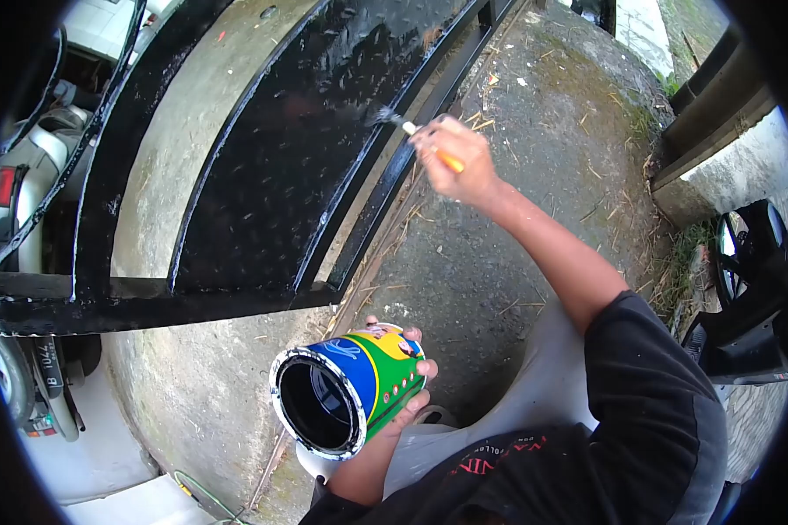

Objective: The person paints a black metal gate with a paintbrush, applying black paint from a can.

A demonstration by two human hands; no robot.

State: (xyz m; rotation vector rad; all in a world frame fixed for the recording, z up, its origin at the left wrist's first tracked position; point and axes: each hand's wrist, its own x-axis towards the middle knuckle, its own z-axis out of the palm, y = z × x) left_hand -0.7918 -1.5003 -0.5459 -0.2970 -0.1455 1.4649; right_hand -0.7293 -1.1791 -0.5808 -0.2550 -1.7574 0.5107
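Note:
My right hand [453, 156] is closed around a paintbrush [410, 129] with an orange-yellow handle. Its bristles meet or hover just over the glossy black panel [271, 166] of a metal gate; contact is hard to make out. Low in front of me, my left hand [418, 385] wraps round a blue, green and yellow paint can [359, 376] from behind and below. The can is tilted with its open mouth toward me, black inside, with dark paint smears on its rim.
Black bars [149, 312] frame the panel. Parked vehicles [31, 188] show behind the gate at left. A concrete post [727, 171] stands at right, with a dark mirror-like object [749, 245] below it. Straw litters the concrete ground [473, 254]. A green cord [197, 490] lies at lower left.

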